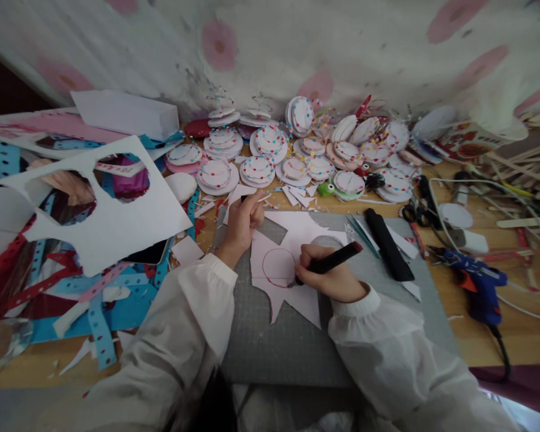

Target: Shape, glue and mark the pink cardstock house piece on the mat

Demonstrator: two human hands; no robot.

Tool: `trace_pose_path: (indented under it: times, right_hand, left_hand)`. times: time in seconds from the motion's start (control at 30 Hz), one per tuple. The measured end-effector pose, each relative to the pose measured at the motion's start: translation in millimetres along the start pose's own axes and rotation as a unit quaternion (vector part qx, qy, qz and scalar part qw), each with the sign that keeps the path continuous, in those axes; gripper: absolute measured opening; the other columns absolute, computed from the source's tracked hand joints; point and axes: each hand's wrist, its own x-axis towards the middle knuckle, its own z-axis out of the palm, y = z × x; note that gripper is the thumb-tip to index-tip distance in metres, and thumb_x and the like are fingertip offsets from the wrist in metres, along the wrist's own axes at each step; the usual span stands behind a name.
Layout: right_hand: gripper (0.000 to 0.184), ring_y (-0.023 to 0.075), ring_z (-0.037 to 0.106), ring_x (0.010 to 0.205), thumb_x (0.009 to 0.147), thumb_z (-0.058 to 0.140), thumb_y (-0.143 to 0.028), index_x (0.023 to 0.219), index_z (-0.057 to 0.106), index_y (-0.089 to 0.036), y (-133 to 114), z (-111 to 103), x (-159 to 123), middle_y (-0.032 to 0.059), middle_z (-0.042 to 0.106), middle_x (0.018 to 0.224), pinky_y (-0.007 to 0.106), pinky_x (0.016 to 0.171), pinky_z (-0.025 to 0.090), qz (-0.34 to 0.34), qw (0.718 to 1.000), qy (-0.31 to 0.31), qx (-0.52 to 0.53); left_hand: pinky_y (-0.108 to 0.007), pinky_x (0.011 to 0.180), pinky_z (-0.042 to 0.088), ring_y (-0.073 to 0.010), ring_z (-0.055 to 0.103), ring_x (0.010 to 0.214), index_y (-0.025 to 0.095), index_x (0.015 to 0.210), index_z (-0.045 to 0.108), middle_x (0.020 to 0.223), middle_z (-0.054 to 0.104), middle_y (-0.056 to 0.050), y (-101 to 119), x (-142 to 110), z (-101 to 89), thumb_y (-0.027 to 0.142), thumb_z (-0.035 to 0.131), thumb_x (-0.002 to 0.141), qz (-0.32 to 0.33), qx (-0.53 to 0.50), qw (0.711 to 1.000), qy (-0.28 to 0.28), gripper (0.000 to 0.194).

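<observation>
My right hand [330,276] grips a black marker with a red cap [335,258], its tip down on a pale pink paper sheet [292,264] where a red circle [279,267] is drawn. My left hand [243,225] rests on the sheet's upper left corner, fingers curled, pressing it onto the grey cutting mat [297,336]. Both arms wear white sleeves.
Many round white paper discs with coloured dots [261,168] are piled along the wall. White card with round cut-outs [112,222] and blue and red punched strips [99,324] lie left. A black tube [387,243], scissors [411,213] and a blue glue gun [477,285] lie right.
</observation>
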Motion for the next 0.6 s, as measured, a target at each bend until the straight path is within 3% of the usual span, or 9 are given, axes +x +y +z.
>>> trace_pose_path:
  times: [0.17, 0.4, 0.6]
  right_hand:
    - [0.025, 0.0109, 0.036, 0.051, 0.065, 0.058, -0.022, 0.053, 0.036, -0.022, 0.8, -0.9, 0.5, -0.0052, 0.038, 0.052, 0.025, 0.049, 0.028, 0.0, 1.0, 0.008, -0.01]
    - [0.026, 0.0102, 0.032, 0.051, 0.063, 0.056, -0.019, 0.052, 0.032, -0.022, 4.1, -5.7, 2.4, -0.0061, 0.035, 0.05, 0.025, 0.05, 0.026, -0.006, 0.994, 0.109, -0.016]
    - [0.024, 0.0111, 0.037, 0.052, 0.067, 0.06, -0.023, 0.055, 0.038, -0.022, 1.5, -3.9, 0.5, -0.005, 0.041, 0.052, 0.025, 0.05, 0.029, -0.004, 1.0, 0.005, -0.001]
  left_hand:
    - [-0.023, 0.04, 0.017, -0.0031, 0.019, 0.035, 0.019, 0.05, 0.02, 0.041, 0.02, 0.009, -0.3, 0.0, -0.2, 0.031, 0.062, 0.083, -0.002, 0.001, 1.0, 0.0, 0.055]
    - [-0.023, 0.04, 0.015, -0.0033, 0.018, 0.036, 0.019, 0.05, 0.021, 0.041, 0.019, 0.009, -0.6, -0.1, -1.1, 0.03, 0.061, 0.084, 0.007, 0.007, 1.0, -0.008, 0.054]
    - [-0.022, 0.04, 0.017, -0.0035, 0.019, 0.036, 0.019, 0.049, 0.021, 0.041, 0.019, 0.009, 0.0, 0.0, -0.3, 0.029, 0.06, 0.086, -0.01, 0.001, 1.0, 0.011, 0.055]
